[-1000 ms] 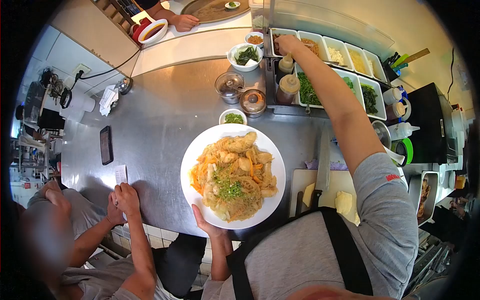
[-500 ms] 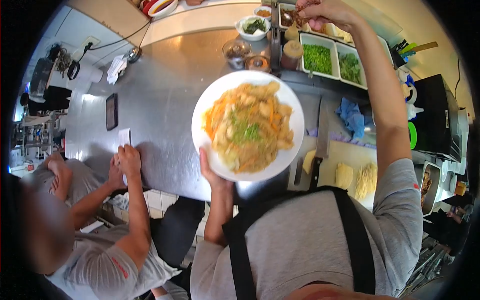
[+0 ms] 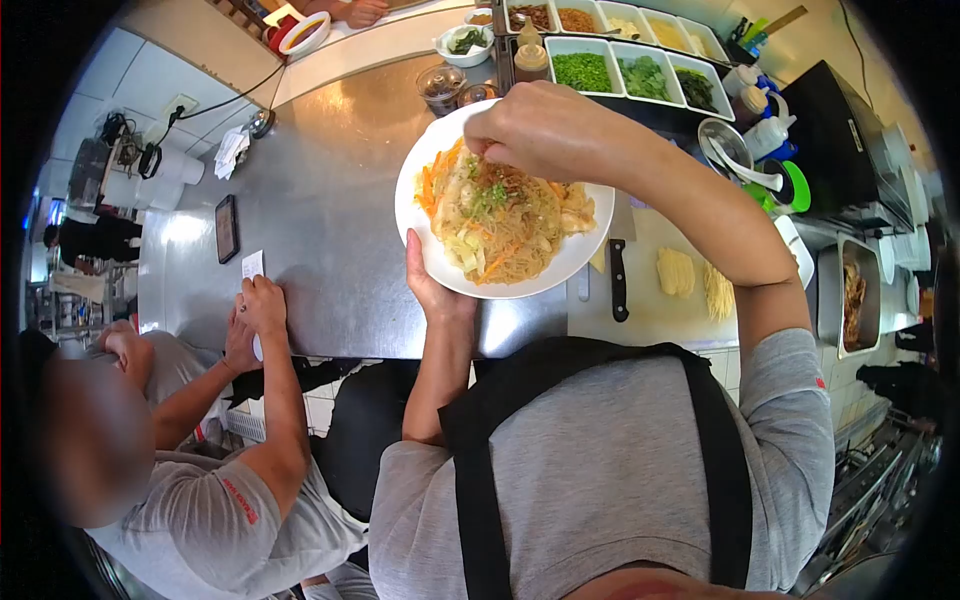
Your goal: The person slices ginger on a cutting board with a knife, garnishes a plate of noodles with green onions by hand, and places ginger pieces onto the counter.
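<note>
My left hand (image 3: 440,290) supports a white plate (image 3: 408,200) from below, thumb along its near left rim. Stir-fried glass noodles (image 3: 520,245) with carrot strips, pale chunks and chopped green garnish are heaped on it. Above the far part of the heap is my right hand (image 3: 540,130), fingers pinched together and pointing down; what is between them is hidden. Brown crispy bits (image 3: 492,175) lie on the noodles beneath the fingertips. The plate is held over the steel counter (image 3: 340,220), beside a cutting board (image 3: 650,300) with a black-handled knife (image 3: 619,285).
Topping trays (image 3: 585,72) and a squeeze bottle (image 3: 530,60) line the back. Yellowish noodle bundles (image 3: 676,272) rest on the board. At left, a co-worker's hands (image 3: 262,305) hold a paper slip (image 3: 252,264) near a phone (image 3: 227,228). Small bowls (image 3: 465,45) stand behind the plate.
My right hand has come from the tray of brown bits at the back to above the plate. Brown bits now top the noodles. The view has shifted.
</note>
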`<state>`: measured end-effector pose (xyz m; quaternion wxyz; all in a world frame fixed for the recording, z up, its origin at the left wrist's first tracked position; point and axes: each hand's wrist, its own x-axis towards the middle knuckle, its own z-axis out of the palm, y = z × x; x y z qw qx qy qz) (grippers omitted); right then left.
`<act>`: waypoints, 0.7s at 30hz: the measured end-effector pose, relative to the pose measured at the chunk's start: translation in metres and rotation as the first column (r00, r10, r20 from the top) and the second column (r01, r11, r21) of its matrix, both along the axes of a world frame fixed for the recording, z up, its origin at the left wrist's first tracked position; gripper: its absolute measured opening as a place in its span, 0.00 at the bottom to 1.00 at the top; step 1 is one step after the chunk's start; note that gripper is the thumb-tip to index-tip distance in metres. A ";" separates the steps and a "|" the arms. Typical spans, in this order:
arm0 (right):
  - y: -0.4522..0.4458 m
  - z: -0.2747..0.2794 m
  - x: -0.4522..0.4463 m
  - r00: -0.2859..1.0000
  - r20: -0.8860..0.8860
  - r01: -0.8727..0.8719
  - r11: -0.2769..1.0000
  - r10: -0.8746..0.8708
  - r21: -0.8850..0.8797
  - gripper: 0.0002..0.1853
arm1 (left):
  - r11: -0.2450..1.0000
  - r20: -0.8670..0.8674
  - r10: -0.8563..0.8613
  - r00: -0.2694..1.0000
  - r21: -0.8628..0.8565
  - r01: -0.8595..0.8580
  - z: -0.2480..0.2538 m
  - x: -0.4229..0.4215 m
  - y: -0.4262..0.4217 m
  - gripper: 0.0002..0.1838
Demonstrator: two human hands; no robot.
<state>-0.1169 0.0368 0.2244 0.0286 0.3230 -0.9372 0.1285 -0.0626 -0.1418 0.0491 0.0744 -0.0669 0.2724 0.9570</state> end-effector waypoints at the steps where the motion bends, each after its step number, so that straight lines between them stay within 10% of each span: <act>1: -0.003 0.006 0.004 0.998 0.011 0.059 0.998 -0.059 0.004 0.07 | 1.000 -0.010 -0.009 1.000 -0.003 0.009 -0.001 0.000 -0.001 0.35; 7: -0.015 -0.031 0.005 0.960 -0.220 -0.227 0.945 0.175 -0.234 0.13 | 0.999 -0.012 -0.018 1.000 0.038 0.018 -0.001 -0.012 -0.017 0.33; 17: 0.049 -0.035 0.110 0.897 -0.160 0.280 0.808 -0.413 -0.518 0.09 | 0.957 -0.073 0.286 0.956 -0.026 -0.288 -0.006 -0.113 -0.092 0.33; 21: 0.101 -0.077 0.171 0.696 0.082 0.598 0.512 -0.713 -0.617 0.03 | 0.947 -0.157 0.316 0.936 -0.001 -0.320 -0.031 -0.188 -0.125 0.33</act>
